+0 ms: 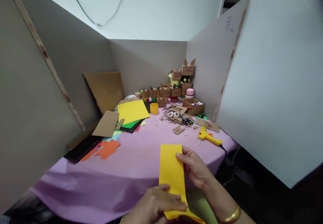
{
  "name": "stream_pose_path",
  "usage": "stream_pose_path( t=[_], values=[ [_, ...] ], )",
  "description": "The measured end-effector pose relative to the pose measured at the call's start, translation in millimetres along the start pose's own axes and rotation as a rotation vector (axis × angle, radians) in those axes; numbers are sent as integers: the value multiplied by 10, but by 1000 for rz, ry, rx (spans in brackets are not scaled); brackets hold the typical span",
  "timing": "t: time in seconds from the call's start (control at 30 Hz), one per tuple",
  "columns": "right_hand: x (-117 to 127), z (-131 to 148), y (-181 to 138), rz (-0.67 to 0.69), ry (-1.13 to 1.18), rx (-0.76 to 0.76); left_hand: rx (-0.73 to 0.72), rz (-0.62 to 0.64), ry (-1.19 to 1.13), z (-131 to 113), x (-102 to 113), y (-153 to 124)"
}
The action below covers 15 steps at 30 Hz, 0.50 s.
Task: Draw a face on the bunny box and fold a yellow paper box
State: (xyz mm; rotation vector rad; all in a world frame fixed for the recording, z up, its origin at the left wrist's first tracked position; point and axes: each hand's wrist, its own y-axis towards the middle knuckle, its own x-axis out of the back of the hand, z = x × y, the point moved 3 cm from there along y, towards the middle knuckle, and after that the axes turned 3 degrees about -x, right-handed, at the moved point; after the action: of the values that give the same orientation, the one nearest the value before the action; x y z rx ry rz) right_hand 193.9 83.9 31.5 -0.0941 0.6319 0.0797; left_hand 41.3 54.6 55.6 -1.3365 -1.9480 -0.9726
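A long strip of yellow craft foam or paper [171, 165] is held upright over the table's front edge, its lower end bent and curling to the right. My left hand [161, 202] lies across the lower part of the strip, fingers over its front, thumb side partly hidden. My right hand [194, 166] pinches the strip's right edge near the top, with the thumb on the front and the fingers behind. A gold bangle [231, 214] is on the right wrist.
On the purple cloth [141, 156] lie a yellow glue gun [209, 136], scissors [185, 119] among cardboard scraps, and a yellow ring [154, 108]. Coloured sheets [132, 111] and cardboard [107, 123] are at left. Cardboard animal figures [165, 91] and a box of pens [193, 106] stand behind.
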Motion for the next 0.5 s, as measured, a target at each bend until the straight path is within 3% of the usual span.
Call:
stream_pose_path(
  t=[0.07,0.23,0.33,0.5],
  values=[
    [15,9,-32,-4,-26,6,35,2,-58,-37,2,9],
    [-43,-20,-136,72,-107,-14,-83,26,-105,-134,45,-9],
    [-87,-31,-147,124,-160,14,-39,35,-102,-42,-21,-60],
    [-96,-73,-136,106,-102,12,36,-73,-5,42,-173,-113]
  ],
)
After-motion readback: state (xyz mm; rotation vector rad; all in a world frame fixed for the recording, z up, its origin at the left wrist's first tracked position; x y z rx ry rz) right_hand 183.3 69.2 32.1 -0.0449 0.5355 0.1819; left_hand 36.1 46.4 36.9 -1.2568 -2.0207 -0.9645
